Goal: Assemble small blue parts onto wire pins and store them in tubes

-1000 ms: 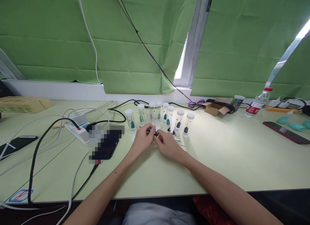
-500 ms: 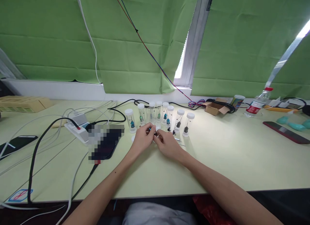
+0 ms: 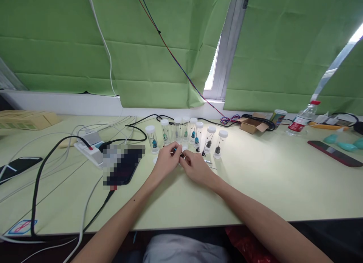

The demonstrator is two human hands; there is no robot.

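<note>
Only the view has shifted, left hand (image 3: 168,158) and right hand (image 3: 196,166) pinching one small dark part (image 3: 182,155), presumably for steadiness.

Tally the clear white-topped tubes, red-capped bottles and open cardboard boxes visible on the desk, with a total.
Clear white-topped tubes: 8
Red-capped bottle: 1
Open cardboard box: 1
Total: 10, leaving out anything hidden behind the hands.
</note>
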